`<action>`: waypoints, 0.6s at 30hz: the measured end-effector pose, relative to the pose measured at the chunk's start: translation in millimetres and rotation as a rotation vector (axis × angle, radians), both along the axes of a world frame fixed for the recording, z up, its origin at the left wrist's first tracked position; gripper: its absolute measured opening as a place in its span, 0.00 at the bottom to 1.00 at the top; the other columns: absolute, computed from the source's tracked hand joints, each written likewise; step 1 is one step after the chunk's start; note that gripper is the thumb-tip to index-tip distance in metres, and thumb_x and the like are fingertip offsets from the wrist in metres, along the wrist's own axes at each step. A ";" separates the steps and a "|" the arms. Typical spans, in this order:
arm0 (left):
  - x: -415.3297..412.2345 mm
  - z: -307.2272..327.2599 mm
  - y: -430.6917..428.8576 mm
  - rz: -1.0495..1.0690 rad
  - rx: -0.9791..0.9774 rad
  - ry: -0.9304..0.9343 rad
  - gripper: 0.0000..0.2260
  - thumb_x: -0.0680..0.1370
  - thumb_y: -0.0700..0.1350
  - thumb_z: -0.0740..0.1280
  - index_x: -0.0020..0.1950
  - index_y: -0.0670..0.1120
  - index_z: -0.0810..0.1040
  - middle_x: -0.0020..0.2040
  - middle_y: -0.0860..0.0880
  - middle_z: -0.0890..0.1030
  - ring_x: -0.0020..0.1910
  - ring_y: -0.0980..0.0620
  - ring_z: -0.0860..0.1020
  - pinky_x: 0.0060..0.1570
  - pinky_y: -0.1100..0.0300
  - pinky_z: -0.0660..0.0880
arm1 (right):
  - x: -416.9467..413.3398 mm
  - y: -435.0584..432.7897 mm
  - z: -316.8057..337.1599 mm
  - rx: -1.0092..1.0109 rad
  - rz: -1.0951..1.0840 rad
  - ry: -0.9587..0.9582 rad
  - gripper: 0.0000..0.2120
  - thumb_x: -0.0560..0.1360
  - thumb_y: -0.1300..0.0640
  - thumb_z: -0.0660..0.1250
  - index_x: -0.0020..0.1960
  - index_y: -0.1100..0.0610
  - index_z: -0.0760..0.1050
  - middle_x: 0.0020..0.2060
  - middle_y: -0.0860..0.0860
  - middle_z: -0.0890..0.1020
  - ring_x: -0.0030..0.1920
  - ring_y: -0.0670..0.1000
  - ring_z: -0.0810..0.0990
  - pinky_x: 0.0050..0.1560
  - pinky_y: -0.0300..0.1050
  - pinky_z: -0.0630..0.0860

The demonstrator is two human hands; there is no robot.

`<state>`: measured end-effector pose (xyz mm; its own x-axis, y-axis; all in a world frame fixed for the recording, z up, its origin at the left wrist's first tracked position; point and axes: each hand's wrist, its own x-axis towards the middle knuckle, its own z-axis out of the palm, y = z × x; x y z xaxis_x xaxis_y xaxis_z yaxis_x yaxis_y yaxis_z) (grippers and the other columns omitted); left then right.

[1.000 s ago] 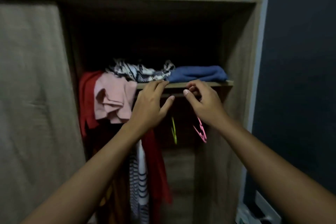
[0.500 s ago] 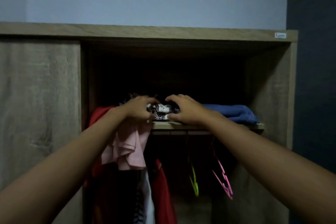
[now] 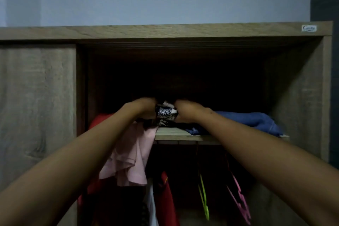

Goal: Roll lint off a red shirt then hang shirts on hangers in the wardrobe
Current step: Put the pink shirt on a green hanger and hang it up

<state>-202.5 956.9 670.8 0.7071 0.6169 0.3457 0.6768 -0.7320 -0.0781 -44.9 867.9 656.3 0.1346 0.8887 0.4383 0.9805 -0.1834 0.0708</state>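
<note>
Both hands reach onto the wardrobe shelf (image 3: 176,135). The left hand (image 3: 145,105) and right hand (image 3: 185,109) close on a patterned cloth (image 3: 166,113) between them. A blue cloth (image 3: 256,121) lies at 3 o'clock of it. A pink shirt (image 3: 132,159) droops at 7 o'clock; a red shirt (image 3: 167,200) hangs below, hangers (image 3: 203,198) at 5 o'clock.

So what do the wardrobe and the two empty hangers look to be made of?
Wardrobe: probably wood-grain laminate board, matte; printed-looking grain and flat square edges. Green hanger and pink hanger: likely moulded plastic, given the bright solid colour and thin smooth bars. Dim light leaves this uncertain.
</note>
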 end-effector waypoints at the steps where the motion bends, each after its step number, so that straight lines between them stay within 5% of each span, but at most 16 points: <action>1: 2.6 3.8 -1.2 -0.002 -0.003 -0.025 0.15 0.75 0.46 0.71 0.61 0.46 0.81 0.56 0.46 0.84 0.53 0.45 0.82 0.53 0.58 0.78 | 6.3 -2.1 2.4 0.057 0.017 0.035 0.21 0.73 0.48 0.72 0.62 0.54 0.74 0.56 0.54 0.81 0.51 0.56 0.81 0.48 0.46 0.77; 8: 38.5 36.1 -26.6 0.048 0.019 -0.209 0.15 0.84 0.42 0.60 0.67 0.37 0.77 0.64 0.37 0.79 0.62 0.39 0.78 0.59 0.53 0.73 | 45.5 -23.6 41.7 0.266 -0.042 0.127 0.29 0.77 0.50 0.69 0.75 0.51 0.65 0.71 0.58 0.70 0.69 0.61 0.72 0.66 0.55 0.73; 14: 90.2 48.2 -59.5 -0.117 0.014 -0.351 0.22 0.84 0.45 0.60 0.78 0.41 0.64 0.76 0.38 0.68 0.74 0.39 0.68 0.72 0.51 0.67 | 84.9 -67.1 66.4 0.350 -0.208 0.092 0.20 0.79 0.48 0.64 0.70 0.49 0.71 0.68 0.58 0.74 0.67 0.62 0.74 0.66 0.56 0.73; 18: 120.3 52.4 -87.1 -0.282 -0.051 -0.494 0.21 0.84 0.43 0.60 0.77 0.42 0.66 0.76 0.39 0.69 0.73 0.40 0.69 0.68 0.53 0.68 | 113.5 -97.3 72.1 0.475 -0.287 0.040 0.21 0.81 0.50 0.62 0.73 0.47 0.69 0.70 0.58 0.73 0.68 0.63 0.73 0.67 0.55 0.71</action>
